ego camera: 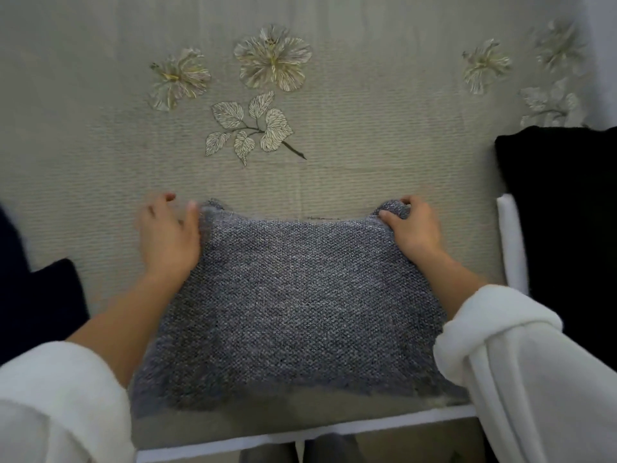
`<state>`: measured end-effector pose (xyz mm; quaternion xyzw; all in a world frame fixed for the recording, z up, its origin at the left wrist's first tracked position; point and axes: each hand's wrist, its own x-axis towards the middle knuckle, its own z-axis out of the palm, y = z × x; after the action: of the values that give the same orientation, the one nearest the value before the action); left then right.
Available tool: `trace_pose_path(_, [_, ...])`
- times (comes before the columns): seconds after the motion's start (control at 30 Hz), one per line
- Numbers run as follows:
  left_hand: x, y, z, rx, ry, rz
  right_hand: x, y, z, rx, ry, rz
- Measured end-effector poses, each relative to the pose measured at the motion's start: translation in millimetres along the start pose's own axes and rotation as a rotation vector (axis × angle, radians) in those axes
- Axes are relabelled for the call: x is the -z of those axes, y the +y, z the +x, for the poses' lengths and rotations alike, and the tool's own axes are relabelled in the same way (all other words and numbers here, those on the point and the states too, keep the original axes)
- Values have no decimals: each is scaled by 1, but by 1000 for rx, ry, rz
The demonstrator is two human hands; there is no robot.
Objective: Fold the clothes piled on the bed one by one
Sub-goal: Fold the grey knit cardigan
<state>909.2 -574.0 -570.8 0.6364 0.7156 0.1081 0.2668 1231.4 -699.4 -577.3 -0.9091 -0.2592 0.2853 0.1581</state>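
A grey knitted garment (293,295) lies folded into a rough rectangle on the bed near its front edge. My right hand (412,225) grips the garment's far right corner, with the fingers curled round the bunched knit. My left hand (168,232) is at the far left corner, blurred, with its fingers spread and the thumb beside the cloth edge; it holds nothing that I can see. Both arms wear white sleeves pushed up the forearms.
The bed cover (300,145) is beige with embroidered flowers and leaves. A black garment (561,212) lies at the right, over a white edge. Another dark garment (36,302) lies at the left. The bed's white front edge (300,436) runs below the grey garment.
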Motion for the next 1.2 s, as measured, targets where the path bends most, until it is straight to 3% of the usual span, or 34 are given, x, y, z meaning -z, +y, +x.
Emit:
trace_pose_path(0.1, [-8, 9, -45, -357, -92, 163, -7, -3, -18, 50, 73, -54])
trace_pose_path(0.17, [-16, 8, -77, -516, -236, 259, -9, -4, -48, 253, 88, -144])
trace_pose_path(0.23, [-28, -3, -95, -473, -319, 375, -15, 1, -88, 523, -23, -244])
trace_pose_path(0.3, [-37, -19, -98, -322, -331, 445, -23, 22, -115, 660, -124, -442])
trace_pose_path(0.37, [-42, -31, -95, -223, -319, 461, -26, 49, -115, 560, -208, -599])
trace_pose_path(0.47, [-46, -41, -94, -174, -311, 444, -27, 78, -96, 371, -246, -649])
trace_pose_path(0.63, [-42, -45, -93, -177, -334, 396, -25, 78, -88, 409, -294, -491])
trace_pose_path(0.73, [-30, -55, -92, -145, -342, 367, -7, 87, -86, 406, -186, -401])
trace_pose_path(0.8, [-16, -66, -97, 21, -310, 295, -1, 100, -87, 238, -132, -256])
trace_pose_path(0.87, [-3, -76, -103, 205, -286, 133, 1, 109, -88, -73, -118, 36])
trace_pose_path(0.97, [13, -75, -107, 349, -318, -130, 3, 111, -89, -356, -133, 330])
trace_pose_path(1.1, [44, -55, -106, 578, -304, -408, 18, 95, -98, -347, -120, 388])
trace_pose_path(1.2, [67, -37, -115, 477, -341, -357, 37, 75, -117, -289, -87, 384])
